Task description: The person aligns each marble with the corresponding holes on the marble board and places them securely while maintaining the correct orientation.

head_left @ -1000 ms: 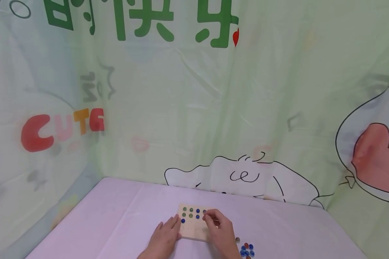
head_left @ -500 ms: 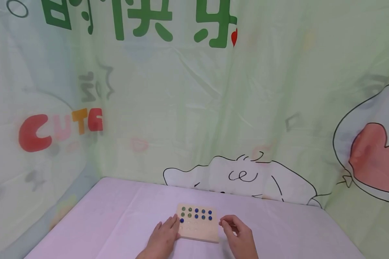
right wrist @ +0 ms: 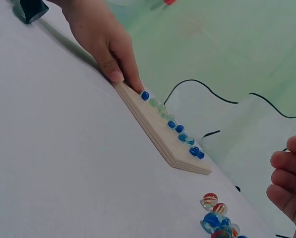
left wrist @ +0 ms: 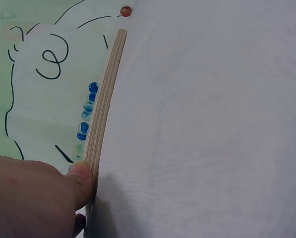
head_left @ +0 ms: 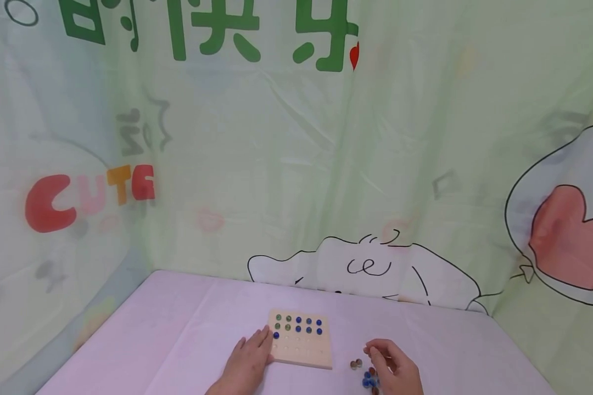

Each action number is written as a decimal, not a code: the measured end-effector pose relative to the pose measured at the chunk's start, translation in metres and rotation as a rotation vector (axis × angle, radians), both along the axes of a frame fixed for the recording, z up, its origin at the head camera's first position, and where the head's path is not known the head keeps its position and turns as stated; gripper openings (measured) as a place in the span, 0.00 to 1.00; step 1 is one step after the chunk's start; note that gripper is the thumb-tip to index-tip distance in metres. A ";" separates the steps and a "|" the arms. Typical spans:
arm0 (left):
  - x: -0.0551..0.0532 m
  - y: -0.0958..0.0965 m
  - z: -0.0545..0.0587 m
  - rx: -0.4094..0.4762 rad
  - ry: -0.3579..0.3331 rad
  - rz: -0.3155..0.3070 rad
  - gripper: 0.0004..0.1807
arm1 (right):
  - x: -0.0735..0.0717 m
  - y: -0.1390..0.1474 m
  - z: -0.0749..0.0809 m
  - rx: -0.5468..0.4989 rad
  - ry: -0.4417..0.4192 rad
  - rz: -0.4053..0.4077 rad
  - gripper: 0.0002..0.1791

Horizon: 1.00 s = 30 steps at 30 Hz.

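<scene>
A square wooden board (head_left: 303,357) with small dimples lies on the table. Green marbles (head_left: 283,322) fill the left of its two far rows, and blue marbles (head_left: 308,325) fill the right. A single blue marble (head_left: 276,335) sits at the left of the third row. My left hand (head_left: 244,359) holds the board's near left corner, thumb (left wrist: 81,173) on the near edge and fingers along the left side. Right of the board, my right hand (head_left: 396,366) hovers beside loose marbles, fingers loosely bent; no marble shows between them.
Loose blue and reddish marbles (head_left: 369,379) lie clustered at the near right, partly behind my right hand. Two red-streaked marbles (right wrist: 213,203) rest between that cluster and the board. A printed curtain (head_left: 296,181) rises behind the pale table cloth (head_left: 202,307).
My right hand has moved right, from above the board to beside the loose marbles. Blue marbles at the right end of the far rows are now uncovered. My left hand stays at the board.
</scene>
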State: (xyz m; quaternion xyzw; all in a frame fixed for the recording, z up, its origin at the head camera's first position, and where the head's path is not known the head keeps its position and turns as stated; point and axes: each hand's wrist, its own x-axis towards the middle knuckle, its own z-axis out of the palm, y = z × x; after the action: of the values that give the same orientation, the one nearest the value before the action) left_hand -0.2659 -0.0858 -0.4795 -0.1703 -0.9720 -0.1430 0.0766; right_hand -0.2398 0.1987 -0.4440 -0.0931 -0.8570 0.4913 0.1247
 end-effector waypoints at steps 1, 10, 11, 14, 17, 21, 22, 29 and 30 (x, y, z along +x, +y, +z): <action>0.000 0.000 0.000 -0.001 0.002 0.000 0.30 | 0.000 0.004 -0.001 -0.001 -0.006 -0.012 0.11; -0.001 0.001 -0.001 -0.002 0.024 0.002 0.30 | 0.000 0.026 -0.010 0.021 -0.044 -0.069 0.12; -0.001 0.001 -0.001 -0.002 0.024 0.003 0.30 | -0.001 0.027 -0.012 0.017 -0.050 -0.077 0.11; 0.000 0.001 0.000 -0.002 0.021 0.001 0.30 | -0.006 0.030 -0.021 0.015 -0.068 -0.093 0.10; 0.000 0.001 0.000 0.004 0.012 0.002 0.30 | -0.012 0.033 -0.030 0.049 -0.074 -0.098 0.09; 0.001 0.000 0.001 0.017 -0.002 0.001 0.30 | -0.017 0.035 -0.040 0.108 -0.083 -0.074 0.07; 0.002 0.000 0.002 0.019 -0.007 0.000 0.30 | -0.018 0.035 -0.042 0.114 -0.090 -0.067 0.07; 0.003 -0.001 0.004 0.030 -0.021 -0.005 0.30 | -0.018 0.038 -0.047 0.129 -0.132 -0.024 0.09; 0.003 -0.001 0.004 0.029 -0.016 -0.006 0.30 | -0.018 0.038 -0.047 0.133 -0.131 -0.022 0.09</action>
State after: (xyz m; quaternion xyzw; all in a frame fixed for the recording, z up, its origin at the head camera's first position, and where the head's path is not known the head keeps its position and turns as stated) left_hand -0.2630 -0.0869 -0.4757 -0.1710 -0.9698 -0.1587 0.0707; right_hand -0.2578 0.2369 -0.4913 -0.1260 -0.8929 0.4249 0.0800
